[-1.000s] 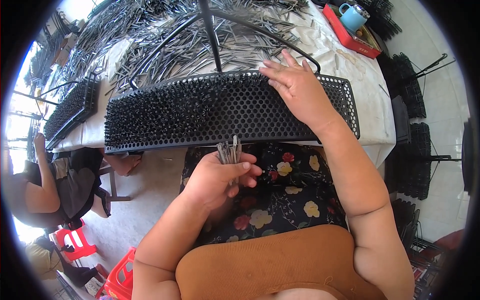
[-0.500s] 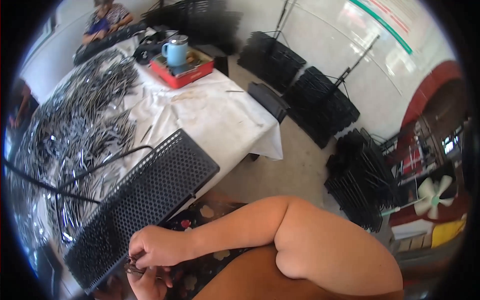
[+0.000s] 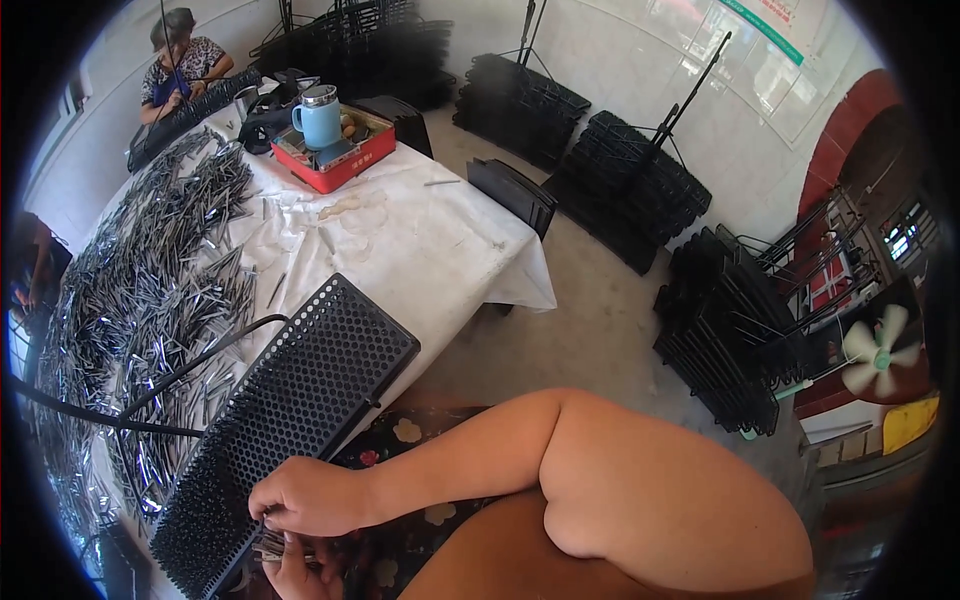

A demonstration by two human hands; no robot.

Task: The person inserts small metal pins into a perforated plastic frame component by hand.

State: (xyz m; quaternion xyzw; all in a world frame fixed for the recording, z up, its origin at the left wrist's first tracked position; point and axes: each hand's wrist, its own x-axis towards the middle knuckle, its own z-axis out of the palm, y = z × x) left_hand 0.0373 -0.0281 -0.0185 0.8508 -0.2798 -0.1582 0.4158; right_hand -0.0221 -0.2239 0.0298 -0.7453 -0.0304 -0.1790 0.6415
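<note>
While the right hand [image 3: 305, 497] rests at the near edge of the black perforated board [image 3: 300, 400], its fingers curl down onto the board's lower part, touching the rows of dark pins that fill the holes there; whether those fingers pinch a pin I cannot tell, since the fingertips are hidden against the board. Just below it, at about six o'clock from the right hand, the left hand [image 3: 295, 572] shows only in part at the picture's lower edge, closed around a small bundle of thin metal pins [image 3: 272, 546] whose ends poke out toward nine o'clock. That board lies tilted across the table edge, running from seven o'clock up to one o'clock, its upper half bare holes, its lower half thick with pins. At ten o'clock from the board a great heap of loose metal pins [image 3: 150, 270] spreads over the white tablecloth [image 3: 420, 240], and a black cable [image 3: 150, 385] loops across the heap toward the board. At twelve o'clock on the table a red tray [image 3: 345, 160] carries a light blue mug [image 3: 320, 118] with a metal lid. Beyond it, at eleven o'clock, another person [image 3: 180, 60] sits bent over a second black board. Stacks of black racks [image 3: 640, 190] stand on the floor at two o'clock, and a white fan [image 3: 880, 345] shows at three o'clock
</note>
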